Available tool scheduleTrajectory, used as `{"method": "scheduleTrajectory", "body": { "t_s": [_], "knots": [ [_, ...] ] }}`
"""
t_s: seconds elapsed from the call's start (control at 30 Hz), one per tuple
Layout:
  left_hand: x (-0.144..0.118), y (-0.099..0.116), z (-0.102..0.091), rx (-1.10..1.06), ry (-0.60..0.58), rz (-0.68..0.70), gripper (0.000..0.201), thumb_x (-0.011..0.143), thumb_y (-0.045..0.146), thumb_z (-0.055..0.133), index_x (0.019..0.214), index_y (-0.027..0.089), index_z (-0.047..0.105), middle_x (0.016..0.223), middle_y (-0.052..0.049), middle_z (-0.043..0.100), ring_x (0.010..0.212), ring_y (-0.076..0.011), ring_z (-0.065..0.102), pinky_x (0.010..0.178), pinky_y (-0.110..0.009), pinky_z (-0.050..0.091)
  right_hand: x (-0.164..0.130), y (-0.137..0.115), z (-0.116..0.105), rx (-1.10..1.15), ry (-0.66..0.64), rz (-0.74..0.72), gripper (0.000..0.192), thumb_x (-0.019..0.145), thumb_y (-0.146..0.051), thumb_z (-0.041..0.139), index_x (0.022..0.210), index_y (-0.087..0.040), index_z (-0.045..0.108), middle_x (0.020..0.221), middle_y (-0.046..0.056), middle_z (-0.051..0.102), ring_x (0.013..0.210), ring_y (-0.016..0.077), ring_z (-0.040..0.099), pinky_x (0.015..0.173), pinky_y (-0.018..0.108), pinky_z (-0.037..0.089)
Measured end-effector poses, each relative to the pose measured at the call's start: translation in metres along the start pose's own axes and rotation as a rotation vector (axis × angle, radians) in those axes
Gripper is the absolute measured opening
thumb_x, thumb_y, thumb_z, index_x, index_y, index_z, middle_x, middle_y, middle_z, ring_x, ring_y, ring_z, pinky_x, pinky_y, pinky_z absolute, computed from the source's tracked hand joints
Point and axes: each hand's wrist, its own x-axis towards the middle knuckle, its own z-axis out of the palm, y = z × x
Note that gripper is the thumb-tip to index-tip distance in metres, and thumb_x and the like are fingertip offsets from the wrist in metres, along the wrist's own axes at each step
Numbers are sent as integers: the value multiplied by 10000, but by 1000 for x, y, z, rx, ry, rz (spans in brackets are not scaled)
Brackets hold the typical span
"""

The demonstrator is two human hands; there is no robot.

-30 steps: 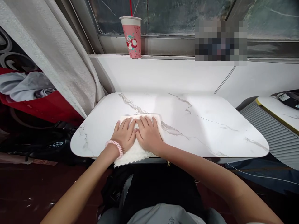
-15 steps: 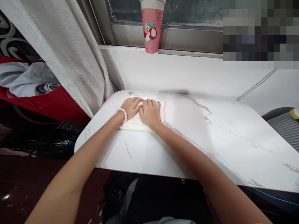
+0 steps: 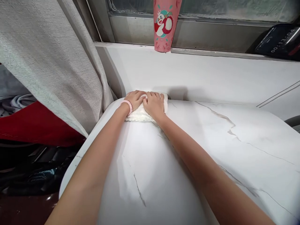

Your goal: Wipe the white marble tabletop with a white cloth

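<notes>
A white, fluffy-looking cloth lies on the far edge of the white marble-patterned table, close to the wall. My left hand, with a pink coiled band at the wrist, rests flat on the cloth's left part, fingers stretched out. Beside it my right hand presses on the right part with its fingers laid forward. The thumbs nearly meet in the middle. Much of the cloth is hidden beneath both hands.
A pink paper cup stands on the window ledge. At the ledge's right end leans a phone showing a timer. A grey curtain hangs at the table's left, with a red bag-like item behind it.
Both hands have pushed the cloth away from me, up to the table's far edge by the wall. My view has moved closer over the table.
</notes>
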Motion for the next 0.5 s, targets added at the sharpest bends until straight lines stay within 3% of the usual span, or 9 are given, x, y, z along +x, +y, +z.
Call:
{"method": "scheduleTrajectory", "body": {
  "t_s": [0.27,0.5],
  "knots": [
    [0,-33,-4,-24,-6,26,474,956,388,307,1301,216,584,1327,-76,615,1258,-258,531,1103,-425,369,11,-15,11,-11,-23,-22,333,999,-255,348,1131,-136,630,1161,137,677,1174,296,524,1115,509,239],
    [-46,-50,-19,-52,25,38,512,942,403,300,1312,171,568,1362,-89,587,1291,-242,487,1155,-416,315,-17,-50,6,31,-76,-26,392,1004,-283,348,1253,-114,599,1340,136,594,1302,302,442,1170,518,198]
  ]
}}
